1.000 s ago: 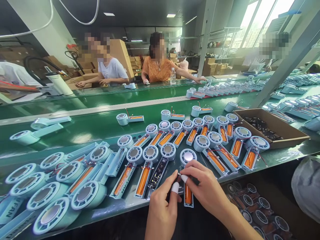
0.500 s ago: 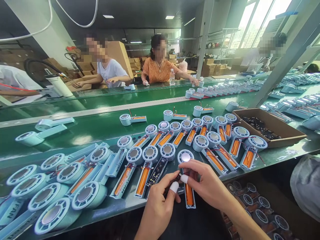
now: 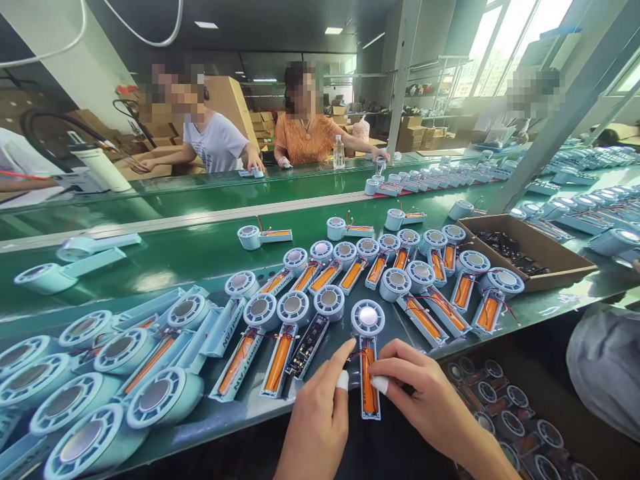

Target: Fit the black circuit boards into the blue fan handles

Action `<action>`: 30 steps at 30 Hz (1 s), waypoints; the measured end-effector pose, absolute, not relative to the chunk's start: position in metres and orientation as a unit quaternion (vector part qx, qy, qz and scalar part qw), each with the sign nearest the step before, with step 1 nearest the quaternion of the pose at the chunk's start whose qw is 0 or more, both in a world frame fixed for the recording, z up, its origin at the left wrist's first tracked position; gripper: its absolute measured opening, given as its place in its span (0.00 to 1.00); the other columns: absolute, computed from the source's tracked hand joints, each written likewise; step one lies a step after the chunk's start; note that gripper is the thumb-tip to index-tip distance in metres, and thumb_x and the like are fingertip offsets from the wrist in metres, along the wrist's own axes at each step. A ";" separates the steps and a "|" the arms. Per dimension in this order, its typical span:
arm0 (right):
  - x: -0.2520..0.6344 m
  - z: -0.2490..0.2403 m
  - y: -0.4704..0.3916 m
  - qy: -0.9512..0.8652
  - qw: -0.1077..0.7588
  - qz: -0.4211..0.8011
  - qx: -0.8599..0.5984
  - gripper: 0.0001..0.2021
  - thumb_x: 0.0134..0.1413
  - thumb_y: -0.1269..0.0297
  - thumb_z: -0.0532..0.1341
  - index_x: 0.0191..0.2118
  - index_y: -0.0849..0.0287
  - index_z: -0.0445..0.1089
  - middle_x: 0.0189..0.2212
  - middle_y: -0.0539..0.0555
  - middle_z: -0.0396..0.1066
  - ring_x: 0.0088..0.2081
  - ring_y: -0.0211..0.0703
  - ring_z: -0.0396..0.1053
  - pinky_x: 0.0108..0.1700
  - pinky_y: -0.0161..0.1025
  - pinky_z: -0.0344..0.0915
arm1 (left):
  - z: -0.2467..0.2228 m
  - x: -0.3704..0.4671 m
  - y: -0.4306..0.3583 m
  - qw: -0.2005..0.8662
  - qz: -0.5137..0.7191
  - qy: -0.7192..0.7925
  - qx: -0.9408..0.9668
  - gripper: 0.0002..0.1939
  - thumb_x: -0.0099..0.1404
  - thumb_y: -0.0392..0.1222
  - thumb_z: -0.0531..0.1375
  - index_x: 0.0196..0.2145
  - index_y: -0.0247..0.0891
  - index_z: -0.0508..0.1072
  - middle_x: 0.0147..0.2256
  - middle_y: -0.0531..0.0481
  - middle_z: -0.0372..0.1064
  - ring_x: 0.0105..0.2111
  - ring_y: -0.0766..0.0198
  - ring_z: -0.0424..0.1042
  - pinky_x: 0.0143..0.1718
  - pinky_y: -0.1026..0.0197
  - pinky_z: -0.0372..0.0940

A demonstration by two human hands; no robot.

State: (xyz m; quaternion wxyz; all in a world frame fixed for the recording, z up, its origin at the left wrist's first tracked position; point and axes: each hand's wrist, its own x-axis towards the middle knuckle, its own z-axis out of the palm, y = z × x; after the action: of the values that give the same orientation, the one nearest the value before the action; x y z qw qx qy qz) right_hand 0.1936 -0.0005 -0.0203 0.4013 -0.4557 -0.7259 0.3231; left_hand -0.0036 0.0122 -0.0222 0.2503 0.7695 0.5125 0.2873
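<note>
A light-blue handheld fan [image 3: 368,318] lies in front of me, its round head on the bench and its open handle overhanging the edge. An orange battery [image 3: 369,387] fills the handle, with thin red wires beside it. My left hand [image 3: 317,407] is at the handle's left side, fingers curled by the wires; anything between them is hidden. My right hand [image 3: 425,393] has thumb and index finger closed on the handle's right edge. White covers sit on both thumbs. Left of my hands, a fan handle carries a black circuit board [image 3: 307,347].
Several fans [image 3: 295,307] crowd the bench around my hands. A cardboard box [image 3: 555,280] of small black parts stands at right. Below the bench edge is a container of fans [image 3: 510,423]. Co-workers [image 3: 303,137] sit across the green belt [image 3: 200,220].
My hands have moved apart from around a small dark piece above the handle and are lower, on either side of it. The battery is more exposed. A co-worker's hand now touches a part opposite.
</note>
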 end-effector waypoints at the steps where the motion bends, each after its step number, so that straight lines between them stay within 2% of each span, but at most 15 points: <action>1: 0.191 -0.021 0.002 -0.708 0.424 0.330 -0.458 0.09 0.66 0.69 0.58 0.41 0.54 0.76 0.38 0.53 0.71 0.37 0.39 0.70 0.40 0.34 0.68 | -0.023 -0.003 0.012 0.228 0.271 0.512 0.782 0.28 0.69 0.31 0.46 0.63 0.45 0.67 0.52 0.47 0.77 0.50 0.59 0.78 0.47 0.62 0.73; 3: 0.186 -0.022 0.008 -0.644 0.466 0.378 -0.474 0.07 0.65 0.64 0.60 0.40 0.55 0.76 0.37 0.53 0.73 0.35 0.39 0.71 0.38 0.34 0.69 | -0.024 -0.003 0.011 0.174 0.218 0.523 0.806 0.30 0.69 0.28 0.45 0.62 0.47 0.68 0.47 0.47 0.77 0.42 0.59 0.80 0.39 0.63 0.74; 5: 0.182 -0.021 0.014 -0.559 0.493 0.447 -0.495 0.10 0.64 0.58 0.61 0.40 0.57 0.76 0.32 0.52 0.74 0.30 0.39 0.70 0.33 0.34 0.69 | -0.023 -0.004 0.009 0.113 0.169 0.530 0.823 0.32 0.68 0.25 0.45 0.61 0.50 0.69 0.42 0.48 0.76 0.33 0.61 0.80 0.32 0.64 0.72; 8: 0.176 -0.018 0.021 -0.496 0.507 0.481 -0.515 0.13 0.61 0.54 0.63 0.40 0.58 0.77 0.25 0.50 0.71 0.25 0.37 0.67 0.29 0.33 0.68 | -0.023 -0.004 0.006 0.061 0.144 0.517 0.842 0.36 0.65 0.22 0.44 0.62 0.53 0.69 0.41 0.48 0.75 0.31 0.62 0.78 0.33 0.63 0.71; 11: 0.171 -0.013 0.024 -0.532 0.502 0.459 -0.504 0.11 0.60 0.57 0.63 0.41 0.57 0.79 0.33 0.53 0.75 0.33 0.40 0.71 0.36 0.35 0.70 | -0.024 -0.003 0.003 0.115 0.192 0.513 0.829 0.34 0.67 0.24 0.44 0.63 0.51 0.66 0.43 0.48 0.76 0.35 0.61 0.80 0.35 0.63 0.71; 14: 0.169 -0.010 0.025 -0.562 0.482 0.458 -0.491 0.11 0.61 0.59 0.62 0.41 0.57 0.80 0.40 0.55 0.77 0.40 0.44 0.74 0.42 0.37 0.71 | -0.027 -0.001 0.001 0.222 0.295 0.551 0.748 0.26 0.72 0.35 0.46 0.64 0.47 0.62 0.48 0.47 0.78 0.44 0.58 0.80 0.42 0.60 0.72; 16: 0.168 -0.008 0.025 -0.554 0.460 0.474 -0.507 0.11 0.60 0.59 0.62 0.41 0.57 0.80 0.38 0.55 0.78 0.38 0.45 0.75 0.41 0.38 0.72 | -0.028 0.001 0.000 0.278 0.341 0.589 0.678 0.23 0.73 0.42 0.48 0.63 0.45 0.61 0.48 0.47 0.79 0.46 0.56 0.80 0.45 0.56 0.72; 19: 0.168 -0.006 0.026 -0.538 0.423 0.497 -0.533 0.11 0.58 0.58 0.63 0.40 0.59 0.79 0.34 0.54 0.79 0.34 0.44 0.75 0.39 0.38 0.72 | -0.026 0.006 0.001 0.327 0.367 0.615 0.617 0.19 0.71 0.47 0.51 0.57 0.44 0.66 0.45 0.46 0.81 0.44 0.52 0.81 0.46 0.52 0.72; 22: 0.168 -0.004 0.025 -0.561 0.403 0.482 -0.539 0.08 0.57 0.62 0.62 0.37 0.59 0.78 0.32 0.53 0.78 0.33 0.43 0.74 0.38 0.37 0.71 | -0.021 0.009 0.001 0.356 0.377 0.621 0.588 0.16 0.69 0.47 0.52 0.52 0.43 0.69 0.44 0.45 0.81 0.36 0.53 0.81 0.40 0.53 0.73; 25: 0.167 -0.002 0.023 -0.628 0.382 0.398 -0.550 0.07 0.57 0.68 0.60 0.36 0.57 0.76 0.30 0.51 0.76 0.31 0.41 0.71 0.35 0.35 0.68 | -0.018 0.010 0.001 0.392 0.382 0.610 0.572 0.14 0.68 0.47 0.53 0.48 0.43 0.71 0.43 0.46 0.81 0.30 0.57 0.80 0.31 0.58 0.72; 27: 0.166 -0.001 0.022 -0.677 0.366 0.327 -0.549 0.07 0.57 0.71 0.58 0.35 0.57 0.75 0.30 0.50 0.74 0.30 0.40 0.70 0.33 0.35 0.65 | -0.019 0.009 0.001 0.390 0.390 0.599 0.580 0.13 0.68 0.45 0.54 0.46 0.43 0.72 0.43 0.46 0.81 0.33 0.56 0.81 0.31 0.58 0.73; 30: 0.163 -0.003 0.022 -0.718 0.348 0.261 -0.543 0.08 0.57 0.75 0.57 0.34 0.56 0.72 0.31 0.51 0.73 0.30 0.40 0.69 0.33 0.36 0.63 | -0.022 0.005 0.002 0.339 0.386 0.578 0.635 0.13 0.69 0.40 0.53 0.46 0.43 0.75 0.44 0.47 0.81 0.40 0.55 0.82 0.39 0.57 0.76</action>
State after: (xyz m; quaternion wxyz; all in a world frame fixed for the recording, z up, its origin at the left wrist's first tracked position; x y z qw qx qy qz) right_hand 0.1631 0.0221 -0.0029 0.3477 -0.5434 -0.7182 0.2608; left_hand 0.0051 0.0017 -0.0218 0.3386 0.6346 0.5778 0.3858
